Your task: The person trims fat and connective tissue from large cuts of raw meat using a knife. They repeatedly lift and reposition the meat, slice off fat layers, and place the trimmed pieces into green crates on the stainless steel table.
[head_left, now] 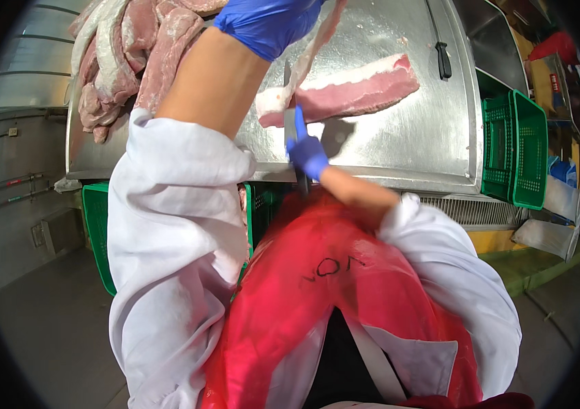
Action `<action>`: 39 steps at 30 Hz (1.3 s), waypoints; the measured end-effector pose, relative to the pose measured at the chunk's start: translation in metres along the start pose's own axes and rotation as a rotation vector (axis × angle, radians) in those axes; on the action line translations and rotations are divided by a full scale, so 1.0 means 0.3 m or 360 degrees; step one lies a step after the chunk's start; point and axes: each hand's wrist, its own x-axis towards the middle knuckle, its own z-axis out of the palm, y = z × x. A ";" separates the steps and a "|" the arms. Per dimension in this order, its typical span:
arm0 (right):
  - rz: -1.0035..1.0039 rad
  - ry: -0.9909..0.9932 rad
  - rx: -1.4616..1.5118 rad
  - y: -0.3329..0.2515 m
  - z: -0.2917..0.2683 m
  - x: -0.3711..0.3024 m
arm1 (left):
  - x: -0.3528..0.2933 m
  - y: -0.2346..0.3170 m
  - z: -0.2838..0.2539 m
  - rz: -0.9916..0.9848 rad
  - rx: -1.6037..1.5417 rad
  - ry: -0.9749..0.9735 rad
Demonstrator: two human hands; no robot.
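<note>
A long slab of pink meat (351, 95) with a white fat edge lies across the steel table (399, 153). From its left part a pale strip of fat (316, 54) rises, pulled up toward the top edge of the view. My left hand (266, 24), in a blue glove, is closed at the upper end of this strip; its fingertips are partly cut off by the picture's edge. My right hand (308, 153), also gloved in blue, grips a knife (290, 129). The blade points away from me, at the meat's left end where the strip lifts, and a finger stretches along it.
Several meat pieces (133, 51) are heaped at the table's left. A second knife with a black handle (444, 61) lies on the right. Green crates (528, 150) stand beside the table, and another green crate (99, 235) sits below its front edge.
</note>
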 end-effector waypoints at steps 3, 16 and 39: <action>0.0004 -0.0017 0.0286 0.025 0.002 -0.102 | -0.005 0.011 -0.024 0.0008 -0.0223 -0.0118; -0.0233 -0.0255 0.0833 -0.077 0.129 0.132 | -0.069 0.342 -0.056 0.0491 -0.0002 -0.0047; 0.0545 -0.0495 0.0898 0.602 -1.472 -0.917 | -0.436 -0.617 -0.381 -0.0569 0.1908 -0.0027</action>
